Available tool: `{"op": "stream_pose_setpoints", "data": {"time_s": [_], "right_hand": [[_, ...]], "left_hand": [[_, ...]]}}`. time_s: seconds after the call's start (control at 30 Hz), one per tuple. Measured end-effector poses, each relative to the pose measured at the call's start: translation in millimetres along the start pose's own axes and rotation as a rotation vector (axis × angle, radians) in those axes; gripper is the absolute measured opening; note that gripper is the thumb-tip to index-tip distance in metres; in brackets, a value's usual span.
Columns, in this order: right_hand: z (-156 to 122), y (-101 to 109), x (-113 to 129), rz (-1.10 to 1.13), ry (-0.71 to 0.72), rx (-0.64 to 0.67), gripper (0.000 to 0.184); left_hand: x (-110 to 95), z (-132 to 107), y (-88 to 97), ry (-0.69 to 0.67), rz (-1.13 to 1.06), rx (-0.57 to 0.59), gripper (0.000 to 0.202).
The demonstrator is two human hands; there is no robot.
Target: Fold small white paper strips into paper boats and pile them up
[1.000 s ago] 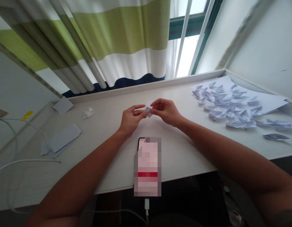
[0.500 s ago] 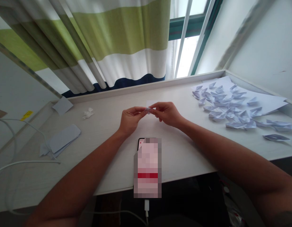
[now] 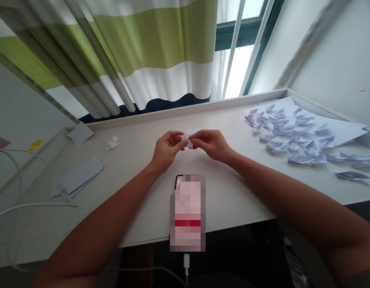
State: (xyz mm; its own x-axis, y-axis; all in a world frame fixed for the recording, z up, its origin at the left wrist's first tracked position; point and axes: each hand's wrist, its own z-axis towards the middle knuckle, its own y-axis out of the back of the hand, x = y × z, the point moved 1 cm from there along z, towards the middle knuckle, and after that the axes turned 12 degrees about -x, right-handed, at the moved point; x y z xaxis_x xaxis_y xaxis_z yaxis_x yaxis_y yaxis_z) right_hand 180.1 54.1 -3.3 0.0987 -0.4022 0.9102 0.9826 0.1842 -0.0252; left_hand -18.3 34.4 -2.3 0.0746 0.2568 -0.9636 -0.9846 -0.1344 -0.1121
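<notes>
A small folded piece of white paper [image 3: 188, 141] is held up over the middle of the desk. My left hand [image 3: 168, 147] pinches its left side between thumb and fingers. On the other side, my right hand [image 3: 211, 143] grips the paper with thumb and forefinger. The fingertips cover much of it, so its full shape is hidden. Below the hands a phone [image 3: 187, 212] lies at the desk's front edge, its screen blurred out.
Many folded paper boats [image 3: 293, 136] spread over the right side, partly on white sheets [image 3: 343, 126]. At left are a stack of paper [image 3: 83, 176], a single square sheet [image 3: 80, 133], a crumpled tissue [image 3: 112, 143] and white cables [image 3: 35, 206]. A charging plug [image 3: 186, 261] meets the phone.
The folded paper has been turned between my fingers, and more of its face now shows. My left fingers have spread and lifted a little. The camera view shifted slightly.
</notes>
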Motion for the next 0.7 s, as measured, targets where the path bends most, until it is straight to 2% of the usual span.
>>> {"op": "stream_pose_setpoints", "data": {"time_s": [0.13, 0.23, 0.37, 0.43, 0.57, 0.7], "right_hand": [[0.8, 1.2, -4.0, 0.031, -0.107, 0.035, 0.051], [1.4, 2.3, -5.3, 0.018, -0.153, 0.080, 0.052], [0.8, 1.8, -5.0, 0.088, -0.203, 0.061, 0.053], [0.5, 1.6, -5.5, 0.137, -0.251, 0.063, 0.054], [1.2, 2.3, -7.1, 0.241, -0.343, 0.066, 0.043], [1.8, 3.0, -6.6, 0.259, -0.362, 0.031, 0.028]], "left_hand": [[-0.2, -1.2, 1.2, -0.025, 0.026, -0.006, 0.038], [-0.1, -0.4, 3.1, -0.037, 0.068, 0.019, 0.033], [2.2, 1.3, 3.9, 0.018, 0.080, 0.110, 0.038], [2.8, 1.2, 3.3, 0.030, 0.061, 0.097, 0.039], [0.3, -0.3, 2.2, 0.009, 0.011, 0.044, 0.029], [-2.8, -0.9, 3.8, 0.039, -0.006, 0.103, 0.020]]}}
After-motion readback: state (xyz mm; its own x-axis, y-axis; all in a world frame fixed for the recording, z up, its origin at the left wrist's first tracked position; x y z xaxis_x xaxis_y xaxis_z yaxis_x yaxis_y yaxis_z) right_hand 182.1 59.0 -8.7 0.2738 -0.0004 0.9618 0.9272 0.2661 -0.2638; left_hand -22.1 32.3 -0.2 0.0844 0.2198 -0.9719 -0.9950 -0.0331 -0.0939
